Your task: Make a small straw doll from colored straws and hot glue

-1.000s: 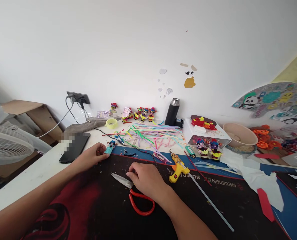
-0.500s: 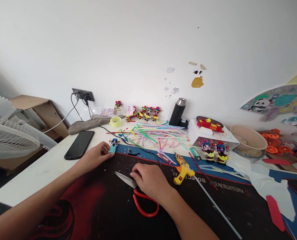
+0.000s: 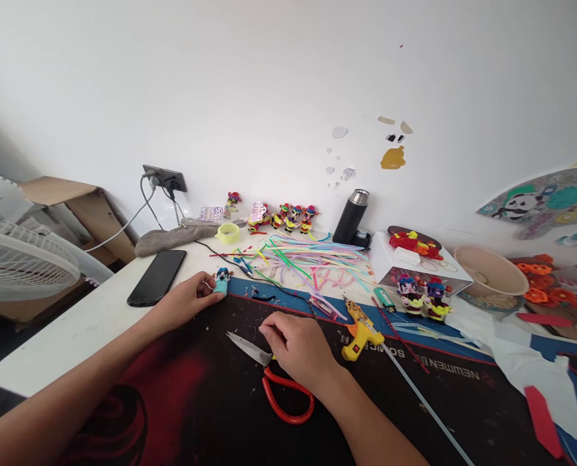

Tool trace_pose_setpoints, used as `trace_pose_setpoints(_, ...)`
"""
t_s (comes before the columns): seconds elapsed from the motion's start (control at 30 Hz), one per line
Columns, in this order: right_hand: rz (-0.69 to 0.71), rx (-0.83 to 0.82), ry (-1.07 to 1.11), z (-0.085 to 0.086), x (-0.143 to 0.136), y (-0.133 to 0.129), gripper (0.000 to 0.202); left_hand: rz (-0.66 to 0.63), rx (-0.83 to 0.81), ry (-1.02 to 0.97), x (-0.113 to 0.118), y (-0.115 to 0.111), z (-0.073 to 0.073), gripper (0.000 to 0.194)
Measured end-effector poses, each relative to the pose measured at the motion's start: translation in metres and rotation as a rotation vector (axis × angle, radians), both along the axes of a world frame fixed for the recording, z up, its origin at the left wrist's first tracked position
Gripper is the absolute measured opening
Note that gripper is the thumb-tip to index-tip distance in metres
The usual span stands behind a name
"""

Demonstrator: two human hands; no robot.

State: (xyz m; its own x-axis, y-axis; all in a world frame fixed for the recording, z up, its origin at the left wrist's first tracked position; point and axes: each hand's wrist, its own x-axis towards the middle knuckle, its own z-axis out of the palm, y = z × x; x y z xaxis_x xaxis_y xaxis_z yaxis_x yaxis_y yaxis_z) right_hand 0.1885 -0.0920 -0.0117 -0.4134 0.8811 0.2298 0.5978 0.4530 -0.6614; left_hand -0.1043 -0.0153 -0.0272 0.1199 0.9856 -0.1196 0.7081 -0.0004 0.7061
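Pinching the doll [image 3: 221,285] by its turquoise body, the left hand [image 3: 188,299] has thumb and forefinger closed on it; the doll stands roughly upright at the far edge of the mat [image 3: 210,395]; it looks light and fuzzy, probably soft with a little give, and unlikely to slip; the plain body seems the best place to grip, as the head's small parts could bend; the right hand [image 3: 300,349], fingers curled, hides part of the scissors [image 3: 254,351]; whether it holds anything, I cannot tell.
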Motion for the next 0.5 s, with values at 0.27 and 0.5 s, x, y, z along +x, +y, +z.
trace_pose_setpoints(0.27, -0.039, 0.010, 0.169, 0.003, 0.002, 0.000, 0.022, 0.151, 0.147, 0.041, 0.007, -0.021, 0.031, 0.052)
trace_pose_setpoints(0.5, -0.265, -0.098, 0.553, 0.010, 0.011, 0.008, 0.034, -0.297, 0.181, -0.027, 0.061, -0.068, 0.037, 0.032)
